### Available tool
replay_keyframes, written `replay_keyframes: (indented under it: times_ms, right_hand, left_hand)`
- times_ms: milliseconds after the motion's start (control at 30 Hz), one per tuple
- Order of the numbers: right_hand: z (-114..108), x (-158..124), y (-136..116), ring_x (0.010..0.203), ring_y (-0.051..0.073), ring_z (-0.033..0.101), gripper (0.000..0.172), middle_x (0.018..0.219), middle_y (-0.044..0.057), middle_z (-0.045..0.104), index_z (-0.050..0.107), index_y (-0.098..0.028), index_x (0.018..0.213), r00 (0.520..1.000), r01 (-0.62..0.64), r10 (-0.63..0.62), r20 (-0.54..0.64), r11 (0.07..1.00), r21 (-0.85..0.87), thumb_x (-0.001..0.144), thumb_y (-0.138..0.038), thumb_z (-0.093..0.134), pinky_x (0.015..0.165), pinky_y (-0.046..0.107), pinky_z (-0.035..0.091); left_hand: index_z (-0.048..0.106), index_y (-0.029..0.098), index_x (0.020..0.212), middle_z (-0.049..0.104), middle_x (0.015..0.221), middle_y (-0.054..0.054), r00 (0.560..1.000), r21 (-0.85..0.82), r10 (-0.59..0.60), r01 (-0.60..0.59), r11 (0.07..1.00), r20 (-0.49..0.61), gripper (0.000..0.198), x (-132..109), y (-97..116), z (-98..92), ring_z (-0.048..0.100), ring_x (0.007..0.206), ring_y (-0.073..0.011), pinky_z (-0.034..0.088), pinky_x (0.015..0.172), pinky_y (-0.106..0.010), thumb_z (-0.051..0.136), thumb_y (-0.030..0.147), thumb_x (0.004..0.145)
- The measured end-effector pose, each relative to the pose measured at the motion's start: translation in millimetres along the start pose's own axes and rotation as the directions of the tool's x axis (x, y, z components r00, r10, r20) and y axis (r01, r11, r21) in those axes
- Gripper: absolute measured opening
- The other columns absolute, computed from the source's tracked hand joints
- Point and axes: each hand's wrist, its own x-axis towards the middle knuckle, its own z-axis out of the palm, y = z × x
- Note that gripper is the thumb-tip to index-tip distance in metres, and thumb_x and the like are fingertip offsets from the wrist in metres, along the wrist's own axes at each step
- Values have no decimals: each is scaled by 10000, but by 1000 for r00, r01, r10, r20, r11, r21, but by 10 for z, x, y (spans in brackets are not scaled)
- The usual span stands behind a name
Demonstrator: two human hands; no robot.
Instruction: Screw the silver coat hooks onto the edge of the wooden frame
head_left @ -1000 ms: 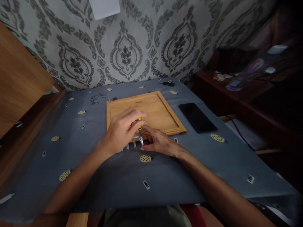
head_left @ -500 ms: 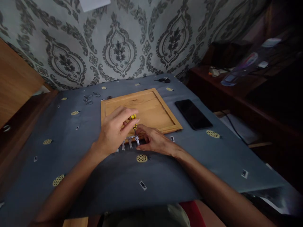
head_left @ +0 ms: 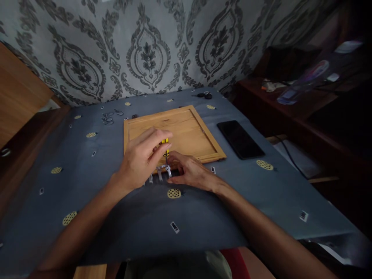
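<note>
My left hand (head_left: 142,157) is closed round the yellow and black handle of a small screwdriver (head_left: 165,146), held upright. Its shaft points down at a metal hook (head_left: 169,170) on the near edge of a framed wooden panel (head_left: 186,130). My right hand (head_left: 193,170) curls about that same hook from the right, index finger by the shaft and thumb at the hook's lower end. Two more metal hooks (head_left: 159,174) hang along the edge to the left, partly behind my left hand. The exact meeting of screwdriver tip and hook is too small to make out.
A black phone (head_left: 240,139) lies right of the panel. Behind it are keys (head_left: 203,95), and loose metal pieces (head_left: 108,118) lie at the back left. A patterned cloth (head_left: 122,224) covers the table. A plastic bottle (head_left: 305,81) stands on the dark furniture at right.
My left hand has turned slightly on the screwdriver handle, with its fingers a little higher. The right hand keeps its place at the hook. The view has shifted slightly.
</note>
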Motion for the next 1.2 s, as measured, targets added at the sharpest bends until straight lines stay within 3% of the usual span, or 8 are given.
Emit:
replay_keyframes:
  times_ms: [333,533,767,1000,1200]
  right_hand:
    - [18,17,28,822,183,621,486,1009,45,674,576,-202,1163,998,68,-68,-17,998,11,726,-245,785,716,316,484]
    - [13,0,37,814,182,625,514,918,9,659,562,-213,1201,997,72,-72,-17,997,5,740,-273,780,710,305,474]
    - [7,0,32,773,165,603,529,937,12,655,562,-218,1206,1000,30,-30,-5,1000,5,731,-274,788,699,306,472]
    - [6,1,20,792,176,607,522,894,3,650,562,-214,1201,1000,15,-15,-5,1000,-11,734,-277,787,720,319,475]
    - [-6,-15,-2,776,177,601,501,839,-9,630,564,-222,1175,1000,12,-12,0,1000,3,727,-276,779,697,317,466]
  left_hand:
    - [668,148,1029,654,894,-21,999,-2,10,-10,1000,-37,105,3,28,6,641,770,-101,562,651,-197,644,145,926]
    - [691,166,1001,663,856,-13,999,46,26,-24,999,-40,106,6,36,-26,643,778,-121,543,692,-242,629,122,927]
    - [652,170,1092,719,991,-21,999,-9,-35,35,999,-6,173,10,3,-59,677,787,-101,566,721,-207,629,127,926]
    - [666,195,1017,691,905,6,998,-1,-49,49,999,-32,110,7,-18,-15,659,727,-94,566,654,-198,683,200,909]
    - [677,195,1013,695,881,1,999,-1,-32,32,999,-19,116,16,19,-32,654,719,-99,563,665,-214,660,145,909]
